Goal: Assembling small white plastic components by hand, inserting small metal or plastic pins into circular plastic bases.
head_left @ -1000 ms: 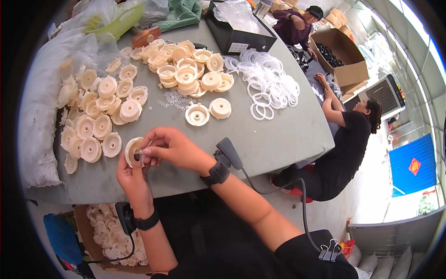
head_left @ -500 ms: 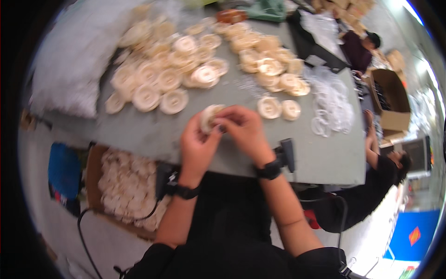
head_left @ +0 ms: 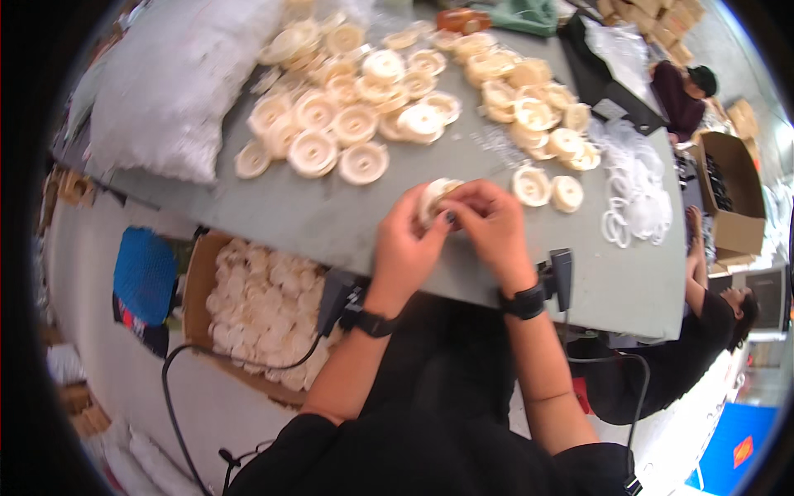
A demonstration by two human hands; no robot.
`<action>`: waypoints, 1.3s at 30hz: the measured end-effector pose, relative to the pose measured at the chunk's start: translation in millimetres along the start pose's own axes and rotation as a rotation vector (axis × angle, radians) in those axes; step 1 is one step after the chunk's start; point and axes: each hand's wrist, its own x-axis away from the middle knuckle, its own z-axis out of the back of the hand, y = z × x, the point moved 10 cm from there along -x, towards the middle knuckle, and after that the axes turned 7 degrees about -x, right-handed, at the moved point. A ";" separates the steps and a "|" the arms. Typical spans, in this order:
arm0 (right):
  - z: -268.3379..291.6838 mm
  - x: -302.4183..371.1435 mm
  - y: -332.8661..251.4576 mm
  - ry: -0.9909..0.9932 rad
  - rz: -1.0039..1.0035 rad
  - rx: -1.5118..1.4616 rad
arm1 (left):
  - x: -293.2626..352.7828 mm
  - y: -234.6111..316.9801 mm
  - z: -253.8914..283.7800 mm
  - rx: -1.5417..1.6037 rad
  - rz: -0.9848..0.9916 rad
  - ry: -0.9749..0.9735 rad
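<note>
Plainly, at the far left a white sack (head_left: 174,91) lies on the table (head_left: 604,285), with a blue cover (head_left: 145,277) below it, off the table. Next comes a carton (head_left: 197,289) full of pale parts, beside the table's near edge. Above that, on the tabletop, cream discs (head_left: 314,153) lie in a loose heap.

Near the table's front edge, the left hand (head_left: 405,240) is curled round the rim of 1 disc (head_left: 432,201), which is tilted up on its side. The right hand (head_left: 492,223) meets its face with bent fingers; how far the fingertips close, and on what, I cannot tell.

Farther right are small clear rings (head_left: 496,145), a second heap (head_left: 533,107) of discs, and 2 discs (head_left: 532,187) set side by side in front of it. White rings (head_left: 641,194) lie tangled near the right edge, with a black box (head_left: 637,106) behind. Beyond the table are 2 co-workers (head_left: 711,322).
</note>
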 end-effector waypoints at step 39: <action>-28.9 4.4 -18.0 -0.268 0.224 0.108 | -0.7 -25.1 39.3 0.195 0.233 -0.059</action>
